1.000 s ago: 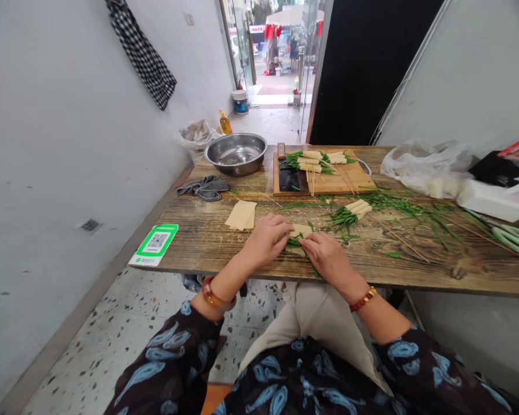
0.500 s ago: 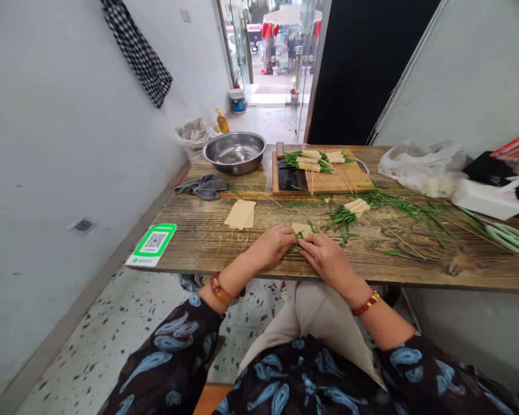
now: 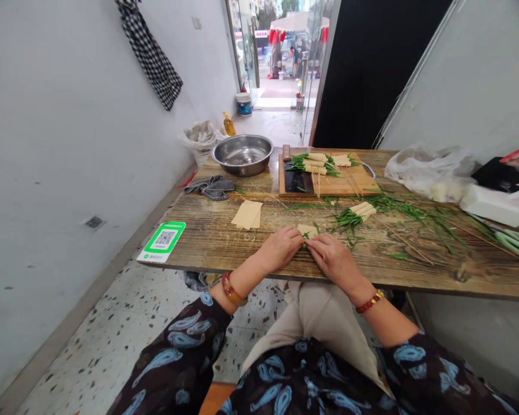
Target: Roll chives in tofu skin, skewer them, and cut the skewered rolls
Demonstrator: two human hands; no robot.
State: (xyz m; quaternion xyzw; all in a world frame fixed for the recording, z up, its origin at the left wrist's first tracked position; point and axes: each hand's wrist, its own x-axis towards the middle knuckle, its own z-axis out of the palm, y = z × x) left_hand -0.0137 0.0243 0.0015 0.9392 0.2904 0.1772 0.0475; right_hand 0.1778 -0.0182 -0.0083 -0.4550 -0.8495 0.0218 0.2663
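My left hand [image 3: 284, 248] and my right hand [image 3: 332, 256] meet near the table's front edge, fingers closed on a tan tofu sheet [image 3: 308, 230] with green chives at its near side. The sheet's far part lies flat on the wood; its near edge is hidden under my fingertips. Left of my hands lie loose tofu sheets [image 3: 246, 214], overlapping. To the right rests a small group of tofu rolls [image 3: 362, 210] with chive ends sticking out. More finished rolls [image 3: 315, 163], some with thin skewers, lie on the cutting board [image 3: 363, 183].
A cleaver [image 3: 296, 180] lies on the board. Behind stands a steel basin [image 3: 243, 155], with a grey cloth [image 3: 211, 187] before it. Loose chives [image 3: 410, 207], a plastic bag [image 3: 428, 173], a white box [image 3: 497, 203] and green-handled scissors [image 3: 516, 243] occupy the right. A QR-code card [image 3: 163, 239] lies at the left corner.
The whole view has shifted slightly, so things appear a little further right. My hands stay together on the tofu sheet, with hardly any visible finger movement.
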